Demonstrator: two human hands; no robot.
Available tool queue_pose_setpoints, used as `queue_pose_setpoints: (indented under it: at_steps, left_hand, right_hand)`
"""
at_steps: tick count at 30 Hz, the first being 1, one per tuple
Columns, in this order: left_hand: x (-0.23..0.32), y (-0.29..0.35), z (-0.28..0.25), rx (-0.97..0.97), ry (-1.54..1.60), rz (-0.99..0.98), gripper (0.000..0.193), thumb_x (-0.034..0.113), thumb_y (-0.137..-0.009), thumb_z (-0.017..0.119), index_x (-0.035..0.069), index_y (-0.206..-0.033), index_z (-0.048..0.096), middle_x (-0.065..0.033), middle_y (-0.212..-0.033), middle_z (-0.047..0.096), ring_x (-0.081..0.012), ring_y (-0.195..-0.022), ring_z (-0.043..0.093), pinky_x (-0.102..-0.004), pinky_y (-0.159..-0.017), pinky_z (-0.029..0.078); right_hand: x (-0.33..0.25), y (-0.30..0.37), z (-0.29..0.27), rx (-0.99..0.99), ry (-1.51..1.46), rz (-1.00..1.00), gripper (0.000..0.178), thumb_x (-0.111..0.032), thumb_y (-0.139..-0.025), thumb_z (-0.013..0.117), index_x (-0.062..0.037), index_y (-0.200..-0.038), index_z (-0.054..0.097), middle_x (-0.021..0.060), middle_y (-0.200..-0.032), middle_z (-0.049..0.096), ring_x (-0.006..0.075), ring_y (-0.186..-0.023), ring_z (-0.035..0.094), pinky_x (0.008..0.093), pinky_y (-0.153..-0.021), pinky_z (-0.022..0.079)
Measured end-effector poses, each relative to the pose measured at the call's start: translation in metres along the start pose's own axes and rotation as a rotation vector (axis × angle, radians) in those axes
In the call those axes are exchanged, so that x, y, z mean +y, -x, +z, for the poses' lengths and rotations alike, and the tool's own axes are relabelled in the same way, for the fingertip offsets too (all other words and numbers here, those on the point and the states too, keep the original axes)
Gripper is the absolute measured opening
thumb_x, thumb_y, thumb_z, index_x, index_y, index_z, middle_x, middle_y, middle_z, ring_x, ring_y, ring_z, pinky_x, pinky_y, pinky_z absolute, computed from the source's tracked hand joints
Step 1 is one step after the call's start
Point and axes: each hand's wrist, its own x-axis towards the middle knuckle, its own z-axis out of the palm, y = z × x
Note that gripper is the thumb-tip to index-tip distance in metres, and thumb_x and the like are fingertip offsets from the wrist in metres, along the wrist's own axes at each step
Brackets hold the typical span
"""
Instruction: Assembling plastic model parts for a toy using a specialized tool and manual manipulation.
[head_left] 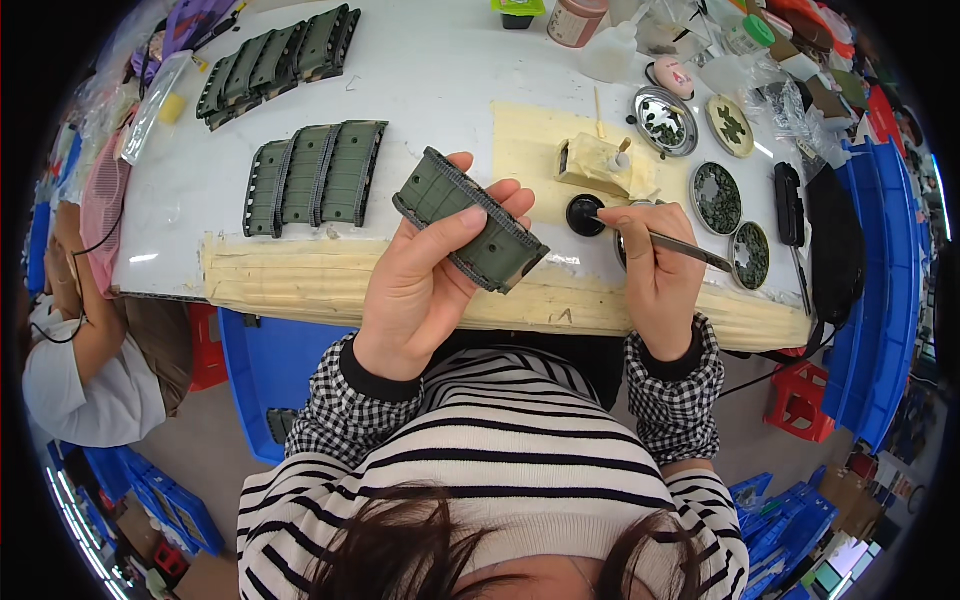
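Note:
My left hand grips a curved green moulded panel with ridged, toothed edges and small dark holes, tilted above the table's front edge. My thumb lies across its upper face, with the fingers behind it. In my right hand is a pair of metal tweezers, held like a pen. The tip points at a small round black pot; whether it touches the contents I cannot tell. Close by are round dishes of small dark green pieces. Another dish behind my right hand is mostly hidden.
More green panels lie in rows at the left. A tape-wrapped block stands behind the pot. Farther back are a metal dish, a yellow dish and bottles. A person sits at left; blue bins flank the table.

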Motion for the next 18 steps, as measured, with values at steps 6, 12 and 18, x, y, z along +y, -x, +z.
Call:
queue_pose_setpoints:
  at_steps: [6,12,18]
  left_hand:
    - [0.000,0.000,-0.003,-0.038,0.024,0.007,0.043,0.002,-0.092,0.053,0.005,-0.134,0.042,-0.0144,-0.125,0.056,-0.0255,-0.118,0.056,-0.0423,-0.097,0.051]
    - [0.003,0.002,0.002,0.031,0.017,0.006,0.036,0.006,-0.093,0.055,0.002,-0.128,0.046,-0.0160,-0.125,0.056,-0.0230,-0.108,0.062,-0.0360,-0.089,0.057]
    - [0.003,-0.001,0.005,0.006,0.126,-0.076,0.037,0.011,-0.095,0.052,-0.001,-0.129,0.043,-0.0182,-0.126,0.054,-0.0234,-0.108,0.062,-0.0272,-0.081,0.060]
  right_hand:
    - [0.001,0.000,-0.001,0.006,-0.029,0.003,0.013,-0.010,-0.091,0.060,-0.0016,-0.090,0.069,0.0075,-0.083,0.067,0.0216,-0.075,0.055,0.0308,-0.067,0.043]
    - [-0.020,0.003,-0.015,0.051,-0.228,0.007,0.020,-0.011,-0.096,0.052,0.0000,-0.093,0.069,0.0088,-0.083,0.066,0.0198,-0.076,0.055,0.0305,-0.069,0.043]
    - [-0.041,0.003,-0.015,-0.030,-0.424,-0.234,0.022,-0.013,-0.094,0.051,0.0011,-0.096,0.068,0.0129,-0.092,0.068,0.0258,-0.089,0.062,0.0348,-0.081,0.048]
